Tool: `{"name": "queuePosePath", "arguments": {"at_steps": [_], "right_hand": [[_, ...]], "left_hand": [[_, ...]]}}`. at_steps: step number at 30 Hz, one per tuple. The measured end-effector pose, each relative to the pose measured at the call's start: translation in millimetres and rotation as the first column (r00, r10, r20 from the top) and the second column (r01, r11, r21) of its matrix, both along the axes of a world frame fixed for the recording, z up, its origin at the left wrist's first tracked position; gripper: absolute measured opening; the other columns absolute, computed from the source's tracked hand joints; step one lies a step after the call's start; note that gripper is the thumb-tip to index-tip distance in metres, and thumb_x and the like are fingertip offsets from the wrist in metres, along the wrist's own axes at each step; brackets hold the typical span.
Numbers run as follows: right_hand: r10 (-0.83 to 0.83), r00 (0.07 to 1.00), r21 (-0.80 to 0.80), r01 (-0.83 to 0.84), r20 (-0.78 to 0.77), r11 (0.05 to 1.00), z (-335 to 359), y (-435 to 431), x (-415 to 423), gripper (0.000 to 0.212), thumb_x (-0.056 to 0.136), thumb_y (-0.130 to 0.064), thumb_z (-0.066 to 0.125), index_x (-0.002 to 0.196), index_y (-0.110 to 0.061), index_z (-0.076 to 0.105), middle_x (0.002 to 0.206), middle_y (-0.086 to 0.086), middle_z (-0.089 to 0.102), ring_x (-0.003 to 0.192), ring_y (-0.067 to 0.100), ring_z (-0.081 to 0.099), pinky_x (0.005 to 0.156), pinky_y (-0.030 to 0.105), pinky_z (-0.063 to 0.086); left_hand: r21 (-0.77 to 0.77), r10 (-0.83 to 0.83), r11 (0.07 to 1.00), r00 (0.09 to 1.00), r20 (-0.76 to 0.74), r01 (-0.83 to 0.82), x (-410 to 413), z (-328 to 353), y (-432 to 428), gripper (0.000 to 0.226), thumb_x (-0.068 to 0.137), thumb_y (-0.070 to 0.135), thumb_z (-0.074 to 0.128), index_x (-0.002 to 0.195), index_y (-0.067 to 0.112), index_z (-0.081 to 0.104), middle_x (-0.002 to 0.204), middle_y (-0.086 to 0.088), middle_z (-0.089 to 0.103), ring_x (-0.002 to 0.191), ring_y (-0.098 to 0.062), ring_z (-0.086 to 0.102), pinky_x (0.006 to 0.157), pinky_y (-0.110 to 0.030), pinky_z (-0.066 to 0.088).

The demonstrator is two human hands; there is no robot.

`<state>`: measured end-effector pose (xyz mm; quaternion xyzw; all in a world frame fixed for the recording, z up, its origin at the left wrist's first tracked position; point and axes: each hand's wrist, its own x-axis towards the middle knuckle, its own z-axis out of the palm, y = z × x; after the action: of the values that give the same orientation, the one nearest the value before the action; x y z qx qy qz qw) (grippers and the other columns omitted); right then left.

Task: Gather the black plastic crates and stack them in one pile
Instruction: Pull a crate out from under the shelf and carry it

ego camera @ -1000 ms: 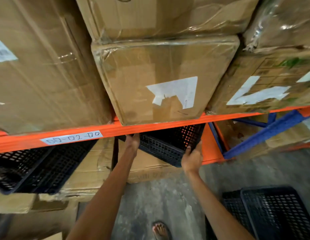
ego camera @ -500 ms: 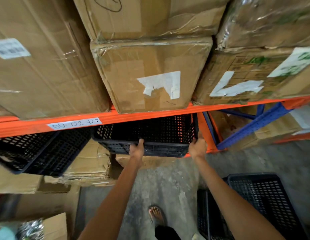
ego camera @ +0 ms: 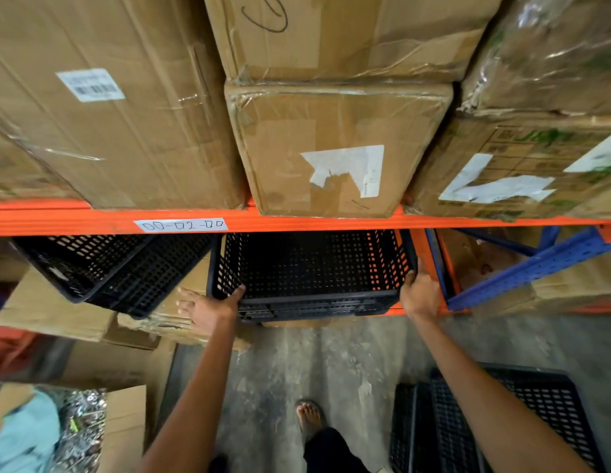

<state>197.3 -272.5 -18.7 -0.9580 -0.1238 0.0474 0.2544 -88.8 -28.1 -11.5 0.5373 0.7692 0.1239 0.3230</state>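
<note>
A black perforated plastic crate (ego camera: 310,271) sits under the orange shelf beam, its open top facing me. My left hand (ego camera: 208,308) grips its near left corner, thumb inside the rim. My right hand (ego camera: 420,295) holds its right side wall. A second black crate (ego camera: 113,268) lies tilted on cardboard boxes to the left. On the floor at lower right stands a pile of black crates (ego camera: 549,404), partly hidden by my right forearm.
The orange shelf beam (ego camera: 92,221) runs across just above the crates, loaded with large cardboard boxes (ego camera: 334,148). A blue rack brace (ego camera: 532,268) slants at right. An open carton with scraps (ego camera: 79,435) sits lower left. My sandalled foot (ego camera: 309,416) stands on the concrete floor.
The held crate has come out from under the beam and levelled, with its opening now facing me. My hands have spread to its left corner and right wall.
</note>
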Motion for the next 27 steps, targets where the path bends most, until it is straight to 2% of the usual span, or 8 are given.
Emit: {"name": "queuePosePath", "arguments": {"at_steps": [4, 7, 10, 12, 15, 19, 23, 27], "right_hand": [[-0.078, 0.994, -0.025, 0.076, -0.07, 0.997, 5, 18, 20, 0.035, 0.098, -0.032, 0.043, 0.107, -0.002, 0.06, 0.1, 0.033, 0.067, 0.096, 0.048, 0.064, 0.073, 0.046, 0.051], [-0.03, 0.986, -0.115, 0.012, -0.161, 0.993, 7, 37, 48, 0.043, 0.096, -0.037, 0.047, 0.109, 0.0, 0.063, 0.109, 0.031, 0.066, 0.103, 0.044, 0.064, 0.081, 0.043, 0.052], [0.021, 0.972, -0.107, -0.047, -0.233, 0.993, 7, 57, 76, 0.045, 0.097, -0.035, 0.047, 0.118, 0.001, 0.065, 0.121, 0.028, 0.064, 0.115, 0.041, 0.06, 0.094, 0.041, 0.048], [0.052, 0.97, -0.066, -0.07, -0.236, 0.995, 3, 64, 82, 0.042, 0.099, -0.029, 0.046, 0.123, 0.002, 0.061, 0.128, 0.026, 0.061, 0.12, 0.04, 0.057, 0.098, 0.04, 0.044], [0.049, 0.981, -0.047, -0.059, -0.19, 0.997, -5, 59, 76, 0.036, 0.099, -0.022, 0.043, 0.124, -0.001, 0.058, 0.122, 0.028, 0.063, 0.114, 0.044, 0.059, 0.094, 0.044, 0.046], [0.001, 0.981, 0.049, 0.008, -0.195, 0.999, -8, 34, 50, 0.027, 0.097, -0.021, 0.046, 0.111, -0.003, 0.062, 0.108, 0.029, 0.067, 0.104, 0.045, 0.062, 0.084, 0.044, 0.048], [-0.023, 0.977, 0.125, 0.051, -0.213, 0.991, -6, -11, -5, 0.028, 0.097, -0.02, 0.052, 0.106, 0.003, 0.065, 0.099, 0.03, 0.068, 0.097, 0.043, 0.064, 0.076, 0.038, 0.047], [-0.021, 0.983, 0.109, 0.041, -0.181, 0.993, -16, -72, -75, 0.027, 0.096, -0.02, 0.056, 0.105, 0.003, 0.066, 0.098, 0.031, 0.068, 0.096, 0.044, 0.063, 0.078, 0.041, 0.047]], "left_hand": [[-0.01, -0.367, 0.929, 0.917, -0.157, 0.37, -22, -1, 64, 0.111, 0.062, 0.044, 0.085, 0.152, 0.013, 0.026, 0.147, -0.019, 0.046, 0.132, -0.036, 0.048, 0.101, -0.048, 0.048], [-0.067, -0.542, 0.84, 0.83, -0.13, 0.538, -14, -4, 91, 0.088, 0.069, 0.037, 0.082, 0.144, 0.014, 0.043, 0.134, -0.018, 0.06, 0.124, -0.035, 0.056, 0.098, -0.04, 0.047], [-0.081, -0.489, 0.87, 0.872, -0.007, 0.487, 11, -10, 103, 0.052, 0.084, 0.036, 0.069, 0.127, 0.008, 0.061, 0.123, -0.021, 0.066, 0.115, -0.036, 0.06, 0.087, -0.035, 0.045], [-0.072, -0.406, 0.909, 0.912, 0.059, 0.41, 21, -14, 102, 0.045, 0.091, 0.033, 0.06, 0.126, 0.007, 0.061, 0.117, -0.024, 0.066, 0.11, -0.037, 0.061, 0.087, -0.038, 0.046], [0.018, -0.405, 0.914, 0.913, 0.04, 0.405, 23, -17, 93, 0.035, 0.094, 0.024, 0.056, 0.12, 0.002, 0.064, 0.091, -0.02, 0.063, 0.084, -0.028, 0.061, 0.073, -0.036, 0.044], [0.051, -0.426, 0.905, 0.895, 0.133, 0.423, 4, -19, 72, 0.029, 0.095, 0.012, 0.054, 0.118, -0.004, 0.062, 0.084, -0.012, 0.053, 0.067, -0.018, 0.047, 0.059, -0.031, 0.035], [0.065, -0.436, 0.899, 0.874, 0.214, 0.432, -44, -22, 31, 0.02, 0.095, 0.005, 0.052, 0.113, 0.003, 0.062, 0.081, -0.012, 0.051, 0.074, -0.022, 0.041, 0.058, -0.034, 0.03], [0.031, -0.43, 0.903, 0.896, 0.107, 0.429, -117, -33, -26, 0.022, 0.093, 0.014, 0.057, 0.106, 0.0, 0.066, 0.084, -0.017, 0.064, 0.08, -0.028, 0.063, 0.066, -0.034, 0.044]]}}
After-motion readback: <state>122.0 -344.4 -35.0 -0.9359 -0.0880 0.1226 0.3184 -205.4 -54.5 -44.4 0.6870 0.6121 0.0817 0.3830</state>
